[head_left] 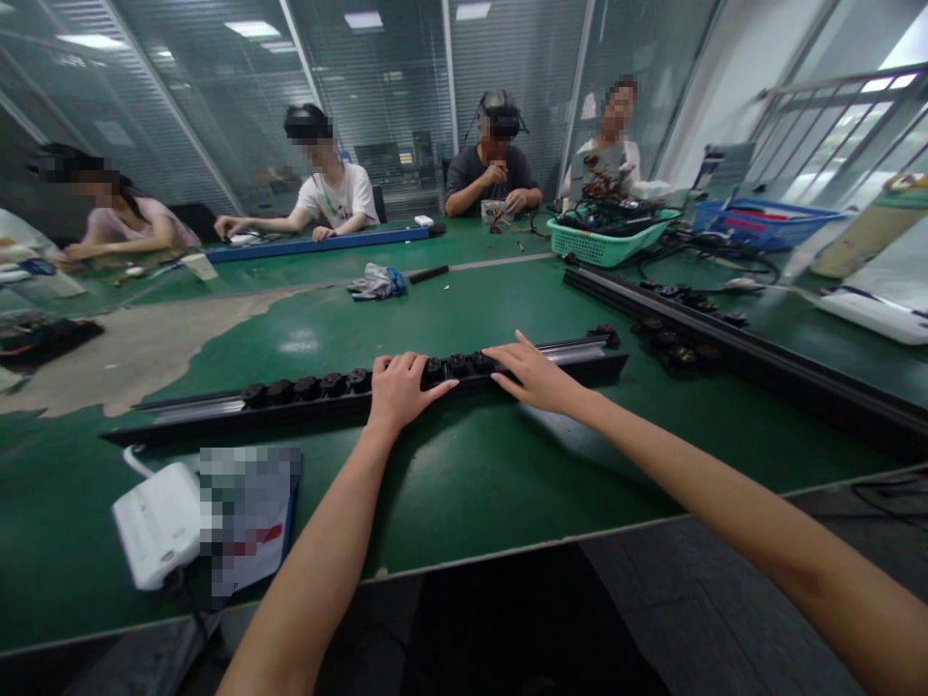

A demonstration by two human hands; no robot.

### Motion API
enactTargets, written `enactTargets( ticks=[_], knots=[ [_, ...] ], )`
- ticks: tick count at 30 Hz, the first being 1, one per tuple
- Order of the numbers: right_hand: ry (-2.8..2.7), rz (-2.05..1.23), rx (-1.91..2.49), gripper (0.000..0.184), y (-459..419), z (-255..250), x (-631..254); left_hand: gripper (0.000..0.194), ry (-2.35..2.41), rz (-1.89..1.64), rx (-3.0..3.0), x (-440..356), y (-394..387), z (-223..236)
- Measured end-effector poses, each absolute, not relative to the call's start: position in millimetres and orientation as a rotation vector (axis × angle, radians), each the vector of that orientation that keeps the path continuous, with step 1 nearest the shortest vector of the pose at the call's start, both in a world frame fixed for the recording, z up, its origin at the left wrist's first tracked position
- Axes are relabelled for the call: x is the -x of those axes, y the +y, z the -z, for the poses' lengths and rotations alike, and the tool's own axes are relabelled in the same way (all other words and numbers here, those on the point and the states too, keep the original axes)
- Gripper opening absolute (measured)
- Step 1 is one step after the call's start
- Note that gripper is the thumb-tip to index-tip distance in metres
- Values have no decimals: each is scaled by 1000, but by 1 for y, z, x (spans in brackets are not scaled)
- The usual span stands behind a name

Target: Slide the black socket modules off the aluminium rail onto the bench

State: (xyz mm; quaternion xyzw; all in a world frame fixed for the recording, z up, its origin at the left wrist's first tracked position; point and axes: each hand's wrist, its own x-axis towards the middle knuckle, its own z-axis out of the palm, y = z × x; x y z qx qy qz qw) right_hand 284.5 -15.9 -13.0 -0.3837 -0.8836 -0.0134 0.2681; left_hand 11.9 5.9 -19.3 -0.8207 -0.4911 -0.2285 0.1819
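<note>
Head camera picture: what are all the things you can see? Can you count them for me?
green workbench: 1, green, under everything
black rail with round knobs: 1, black, front middle
second black rail: 1, black, right side
blue rail: 1, blue, far side
plastic basket of wires: 1, green, far side
plastic crate: 1, blue, far right
white box: 1, white, front left
blurred sheet: 1, colour hidden by blur, beside the white box
crumpled bundle: 1, white and blue, mid-table
seated co-workers: 4, mixed shirts, across the table
left hand: 1, bare, on the knobs
right hand: 1, bare, on the knobs
</note>
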Motion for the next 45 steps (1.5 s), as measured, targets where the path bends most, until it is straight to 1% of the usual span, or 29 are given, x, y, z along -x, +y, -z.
enactTargets(
  ticks=[2,6,9,12,16,20,23,26,45],
  knots=[
    [-2342,61,1115,43,-11,18,-264,61,-1384,641,2317,-12,6,19],
    [-2148,63,1320,38,-4,28,-236,60,-1385,623,2322,-11,6,20],
    [-2103,41,1303,37,-4,31,-234,60,-1388,622,2320,-11,6,20],
    [-2090,-11,1277,41,-6,32,-242,62,-1390,629,2324,-12,5,20],
    [-1997,-64,1390,47,-6,35,-247,62,-1410,649,2332,-12,3,20],
    [-2024,33,1356,46,-6,42,-243,63,-1440,662,2342,-13,2,20],
    [-2019,125,1379,51,-7,45,-241,66,-1446,672,2346,-14,2,20],
    [-2033,138,1403,53,-5,47,-241,66,-1440,677,2353,-14,2,20],
    [-1962,56,1414,38,-8,38,-240,62,-1427,662,2348,-12,5,21]
  ],
)
